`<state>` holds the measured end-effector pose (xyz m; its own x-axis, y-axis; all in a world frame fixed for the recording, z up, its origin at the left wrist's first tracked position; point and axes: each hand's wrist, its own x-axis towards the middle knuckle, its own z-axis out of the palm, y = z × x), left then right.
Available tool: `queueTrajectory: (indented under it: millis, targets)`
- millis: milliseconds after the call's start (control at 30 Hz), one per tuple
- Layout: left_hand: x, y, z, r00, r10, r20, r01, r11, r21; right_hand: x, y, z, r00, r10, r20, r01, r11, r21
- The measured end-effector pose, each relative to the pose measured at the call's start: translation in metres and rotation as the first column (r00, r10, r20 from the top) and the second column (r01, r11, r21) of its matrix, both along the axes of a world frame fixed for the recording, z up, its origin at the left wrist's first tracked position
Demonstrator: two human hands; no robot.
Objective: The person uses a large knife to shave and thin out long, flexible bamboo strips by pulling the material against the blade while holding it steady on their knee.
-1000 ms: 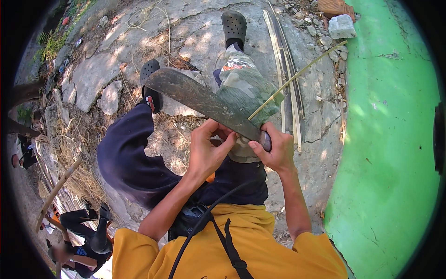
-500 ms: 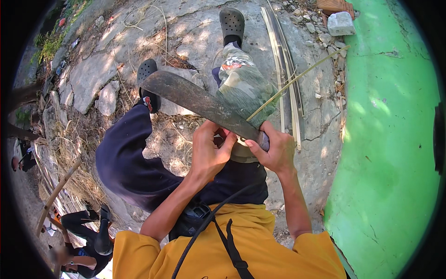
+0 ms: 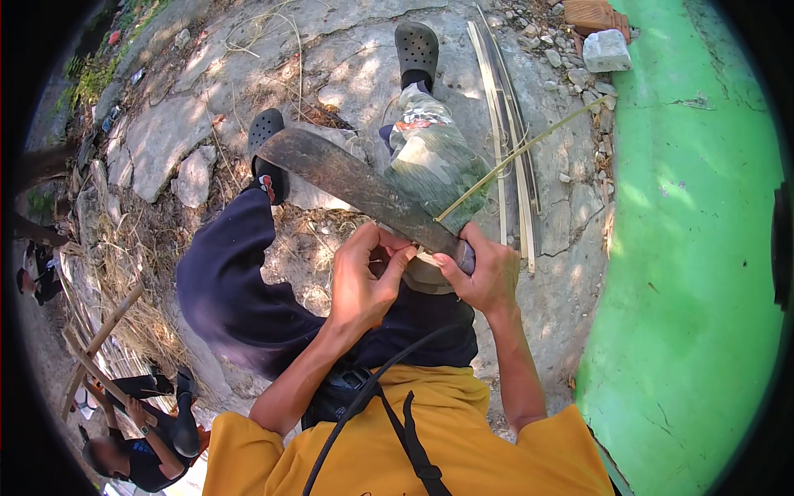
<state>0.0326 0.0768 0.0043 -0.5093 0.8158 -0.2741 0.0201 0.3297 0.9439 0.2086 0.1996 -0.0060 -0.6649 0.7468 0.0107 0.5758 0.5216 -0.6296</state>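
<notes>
A machete (image 3: 356, 178) with a broad, dark, worn blade lies slantwise above my lap, its tip toward the upper left. My right hand (image 3: 488, 269) is closed around it at the grip end, thumb pointing inward. Just below the blade, my left hand (image 3: 362, 269) pinches, thumb against fingers, near a small pale end of a strip. A thin yellowish bamboo strip (image 3: 525, 149) sticks out from behind the blade toward the upper right; its lower part is hidden. Camouflage cloth (image 3: 434, 153) covers my right leg under the blade.
Long split bamboo strips (image 3: 503, 132) lie on the cracked stone ground at right. Beyond them are rubble, a whitish block (image 3: 606, 51), an orange brick (image 3: 592, 14) and a green surface (image 3: 678, 248). At lower left, another person (image 3: 149, 438) holds a wooden pole (image 3: 99, 372).
Both hands have shifted slightly left and down with the machete's grip end. The thin strip has slid a little to the lower left. The other person's arm and pole have moved.
</notes>
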Motion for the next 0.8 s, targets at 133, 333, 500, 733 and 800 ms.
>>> queueTrajectory:
  millis: [133, 333, 500, 733, 800]
  targets:
    - [-0.002, -0.017, 0.0, 0.976, 0.004, 0.219, 0.007, 0.999, -0.05, -0.001, -0.001, 0.002, 0.999, -0.032, -0.007, 0.032, 0.999, -0.03]
    - [0.001, -0.02, 0.008, 0.989, 0.05, 0.137, -0.047, 0.999, -0.023, -0.004, -0.005, 0.0, 1.0, -0.022, -0.02, 0.021, 1.0, -0.014]
    - [0.001, -0.027, 0.022, 1.0, 0.01, 0.023, -0.009, 0.997, -0.071, -0.004, -0.01, 0.003, 1.0, 0.013, -0.005, -0.013, 1.0, -0.007]
    - [-0.01, 0.005, 0.018, 0.989, -0.146, -0.019, 0.142, 0.979, -0.149, -0.002, -0.001, 0.0, 0.998, -0.004, -0.061, -0.002, 0.996, -0.091]
    - [-0.007, 0.007, 0.014, 0.987, -0.15, -0.065, 0.14, 0.981, -0.135, 0.003, -0.005, 0.003, 1.0, -0.021, -0.01, 0.02, 0.995, -0.101]
